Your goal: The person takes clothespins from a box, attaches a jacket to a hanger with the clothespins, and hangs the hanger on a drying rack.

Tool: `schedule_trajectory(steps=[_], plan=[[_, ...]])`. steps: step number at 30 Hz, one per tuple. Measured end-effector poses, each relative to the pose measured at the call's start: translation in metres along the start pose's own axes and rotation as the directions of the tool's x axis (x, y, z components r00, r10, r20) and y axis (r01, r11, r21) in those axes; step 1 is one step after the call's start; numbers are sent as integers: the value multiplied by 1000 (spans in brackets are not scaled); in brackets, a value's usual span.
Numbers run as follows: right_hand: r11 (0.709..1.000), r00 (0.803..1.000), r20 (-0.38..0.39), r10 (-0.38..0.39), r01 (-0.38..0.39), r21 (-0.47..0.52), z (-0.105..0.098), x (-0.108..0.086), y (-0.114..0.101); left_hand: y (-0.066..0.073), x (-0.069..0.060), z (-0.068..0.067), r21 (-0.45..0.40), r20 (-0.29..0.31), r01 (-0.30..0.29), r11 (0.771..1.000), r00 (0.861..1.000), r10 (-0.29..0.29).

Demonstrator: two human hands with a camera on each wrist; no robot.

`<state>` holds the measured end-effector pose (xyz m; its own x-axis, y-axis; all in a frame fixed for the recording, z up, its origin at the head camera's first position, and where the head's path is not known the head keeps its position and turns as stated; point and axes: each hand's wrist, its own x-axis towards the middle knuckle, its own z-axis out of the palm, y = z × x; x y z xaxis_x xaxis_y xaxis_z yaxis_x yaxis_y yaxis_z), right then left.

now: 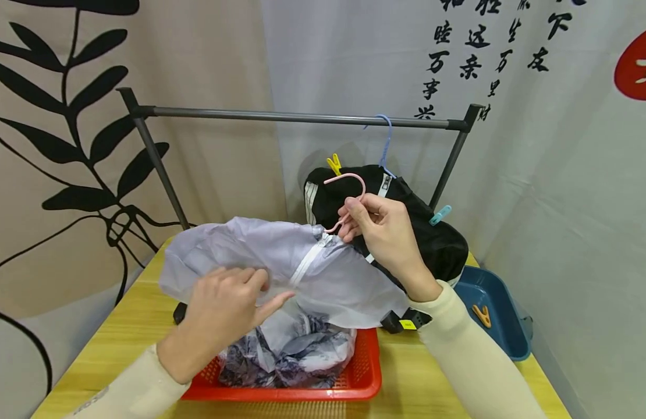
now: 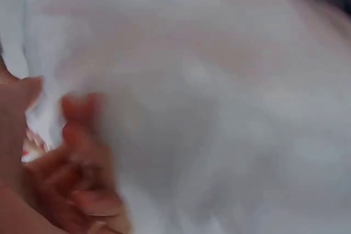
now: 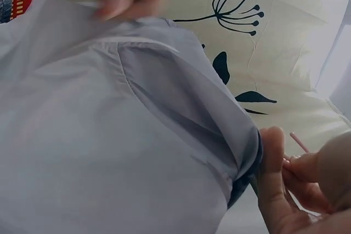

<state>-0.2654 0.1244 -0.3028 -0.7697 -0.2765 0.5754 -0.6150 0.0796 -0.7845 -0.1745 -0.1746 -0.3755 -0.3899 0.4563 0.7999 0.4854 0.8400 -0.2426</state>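
Note:
A light lavender-grey jacket (image 1: 255, 250) with a white zipper hangs from a pink hanger (image 1: 362, 185). Thumb and fingers of my right hand (image 1: 388, 235) pinch the hanger just below its hook. My left hand (image 1: 223, 299) is at the front of the jacket, left of the zipper, with the thumb extended; whether it touches the cloth I cannot tell. The left wrist view is blurred, with the left hand (image 2: 82, 173) beside pale fabric (image 2: 208, 108). In the right wrist view, the right hand (image 3: 296, 190) is at the collar end of the jacket (image 3: 109, 135).
Behind stands a grey rack (image 1: 281, 116), where a black garment (image 1: 438, 244) hangs on a blue hanger (image 1: 388, 139), with yellow and light-blue clips. A red basket (image 1: 372, 372) holds patterned fabric (image 1: 302, 355). At the right, a blue tray (image 1: 503, 302) contains an orange clip (image 1: 482, 316).

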Motion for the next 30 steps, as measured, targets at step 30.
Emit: schedule_trajectory(steps=[30], plan=[[1000,1000,-26,3,-3,-10,1,3,3,23,-7,40,-171,416,186,968,904,-100]])
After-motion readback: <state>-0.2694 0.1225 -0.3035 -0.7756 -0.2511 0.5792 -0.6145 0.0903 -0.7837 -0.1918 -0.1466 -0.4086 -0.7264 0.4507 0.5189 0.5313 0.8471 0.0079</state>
